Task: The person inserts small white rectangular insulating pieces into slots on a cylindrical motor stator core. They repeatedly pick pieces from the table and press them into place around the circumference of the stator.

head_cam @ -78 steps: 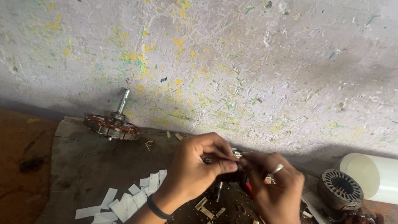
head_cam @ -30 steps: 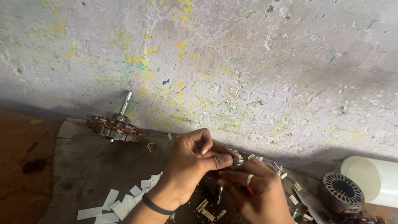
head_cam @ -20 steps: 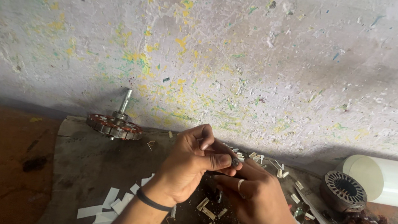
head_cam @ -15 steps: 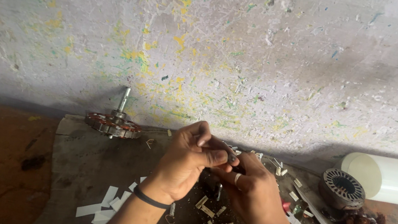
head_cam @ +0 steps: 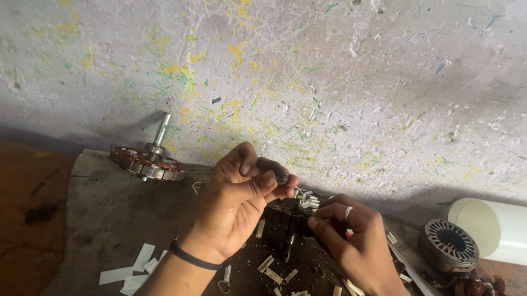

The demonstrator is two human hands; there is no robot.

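Head view looks down on a rough grey slab (head_cam: 108,216) set against a pitted, paint-flecked wall (head_cam: 354,65). Both hands meet over the slab's middle around a dark, ribbed motor stator (head_cam: 287,216) with pale slips sticking out of its top. The left hand (head_cam: 236,205) curls over it from the left, thumb and fingers closed on its near-left edge, a black band on the wrist. The right hand (head_cam: 359,243), ringed and with a red thread at the wrist, pinches the stator's right side with bent fingertips. Small white paper strips (head_cam: 138,266) and cut slivers litter the slab. A coppery rotor with an upright steel shaft (head_cam: 148,160) stands at left; a round laminated core (head_cam: 448,243) and smooth white tube (head_cam: 521,233) lie at right.
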